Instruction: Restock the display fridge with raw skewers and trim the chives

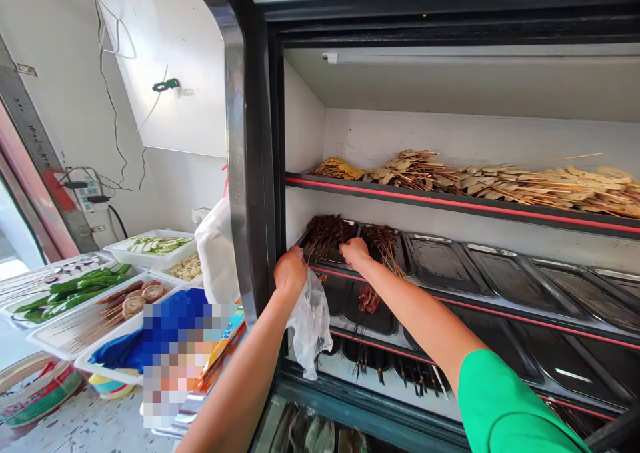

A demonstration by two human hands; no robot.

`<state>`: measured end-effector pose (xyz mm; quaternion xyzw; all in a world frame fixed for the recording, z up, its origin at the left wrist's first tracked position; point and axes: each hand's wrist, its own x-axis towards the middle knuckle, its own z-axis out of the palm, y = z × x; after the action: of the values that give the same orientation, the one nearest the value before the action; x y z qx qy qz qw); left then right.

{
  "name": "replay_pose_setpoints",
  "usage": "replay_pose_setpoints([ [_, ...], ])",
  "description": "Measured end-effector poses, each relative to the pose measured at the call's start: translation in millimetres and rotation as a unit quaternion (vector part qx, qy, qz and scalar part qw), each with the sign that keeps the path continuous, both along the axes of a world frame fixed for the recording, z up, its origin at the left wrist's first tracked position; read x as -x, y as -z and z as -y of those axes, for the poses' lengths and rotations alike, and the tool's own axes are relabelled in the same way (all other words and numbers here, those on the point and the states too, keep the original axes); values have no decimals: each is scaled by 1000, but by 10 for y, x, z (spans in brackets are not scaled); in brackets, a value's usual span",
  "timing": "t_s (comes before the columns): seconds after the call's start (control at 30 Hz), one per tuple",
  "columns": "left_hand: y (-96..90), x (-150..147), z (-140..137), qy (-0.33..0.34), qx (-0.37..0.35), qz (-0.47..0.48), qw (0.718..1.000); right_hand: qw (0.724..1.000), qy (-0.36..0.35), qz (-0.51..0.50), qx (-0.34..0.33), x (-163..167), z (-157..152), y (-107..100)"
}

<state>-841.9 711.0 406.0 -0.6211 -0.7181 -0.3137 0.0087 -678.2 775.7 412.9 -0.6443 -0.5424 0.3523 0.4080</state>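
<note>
My left hand (291, 271) is closed at the front edge of a display cabinet's middle shelf. A thin clear plastic bag (311, 326) hangs from it, crumpled and drooping below the shelf. My right hand (355, 251) reaches into the cabinet, its fingers pinched at the sticks of dark brown meat skewers (327, 233) heaped in a metal tray. How many sticks are between the fingers I cannot tell. Just right of the hand, more dark skewers (383, 236) fill a second tray, sticks pointing forward.
Pale skewers (415, 169) are piled on the upper shelf (450, 203). Bare metal trays (445, 263) line the middle shelf's right side. A black cabinet post (255, 173) stands left of my arm. Beside it, white trays of green peppers (75, 293) and other skewers cover a counter.
</note>
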Motion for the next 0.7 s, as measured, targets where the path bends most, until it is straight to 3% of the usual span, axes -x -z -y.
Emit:
replay_pose_setpoints([
  [0.13, -75, 2, 8, 18, -9, -2, 1000, 994, 50, 71, -62, 12, -54, 93],
  [0.33, -32, 70, 78, 78, 38, -31, 996, 993, 43, 97, -59, -40, -111, 168],
  [0.57, -145, 5, -9, -13, 30, -58, 998, 978, 9, 200, -54, -15, -45, 67],
  [0.7, -267, -147, -193, -33, 66, -82, 994, 967, -7, 253, -35, -38, -31, -16],
])
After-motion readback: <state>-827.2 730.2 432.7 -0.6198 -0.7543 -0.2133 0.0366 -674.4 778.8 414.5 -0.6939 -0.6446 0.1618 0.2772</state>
